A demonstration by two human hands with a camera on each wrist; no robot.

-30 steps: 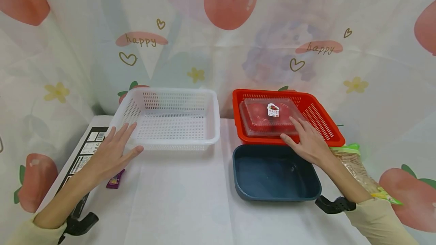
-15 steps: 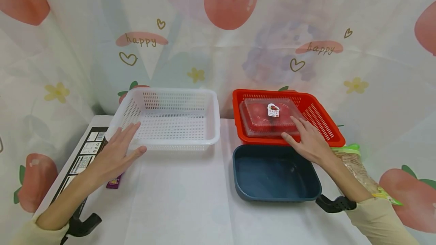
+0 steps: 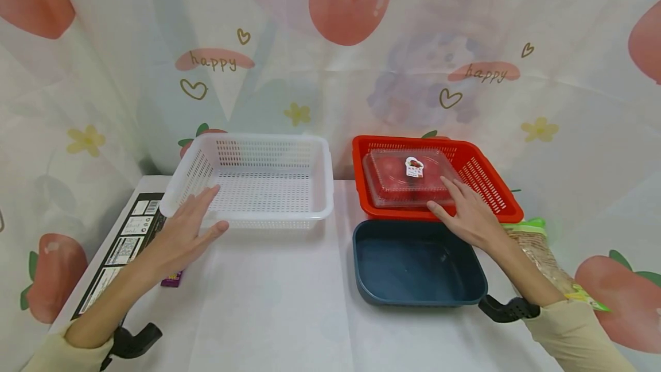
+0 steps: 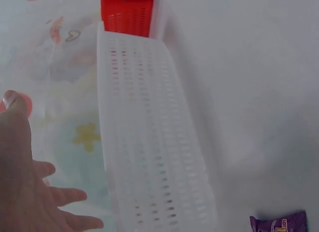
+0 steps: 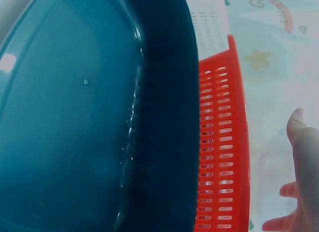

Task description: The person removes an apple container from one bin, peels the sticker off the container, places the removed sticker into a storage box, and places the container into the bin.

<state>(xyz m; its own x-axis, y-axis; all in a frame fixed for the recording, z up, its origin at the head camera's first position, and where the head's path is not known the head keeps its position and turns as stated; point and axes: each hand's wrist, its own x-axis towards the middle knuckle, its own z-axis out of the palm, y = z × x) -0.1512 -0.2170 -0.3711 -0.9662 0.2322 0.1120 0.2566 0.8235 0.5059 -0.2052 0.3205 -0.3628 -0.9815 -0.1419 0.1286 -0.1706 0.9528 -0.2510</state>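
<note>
My left hand (image 3: 181, 237) hovers with fingers extended at the near left corner of a white perforated basket (image 3: 260, 217); in the left wrist view its spread fingers hold nothing. My right hand (image 3: 470, 217) is held, fingers spread, over the front of a red basket (image 3: 493, 182). In that basket sits a clear plastic box (image 3: 387, 171) with a label and red contents I cannot identify. The right fingertips overlap the box's near right corner in the head view; whether they touch it I cannot tell. A dark blue basin (image 3: 418, 263) stands just in front of the red basket.
Behind the right forearm lies a bag of brownish food (image 3: 534, 248) with a green top. A small purple packet (image 3: 172, 279) is partly hidden by the left arm. A black-and-white printed strip (image 3: 124, 245) runs along the table's left side. A patterned curtain (image 3: 330, 90) hangs behind.
My left hand has shifted a little to the right, covering more of the purple packet. The right hand has barely moved, and the baskets and basin stay where they were.
</note>
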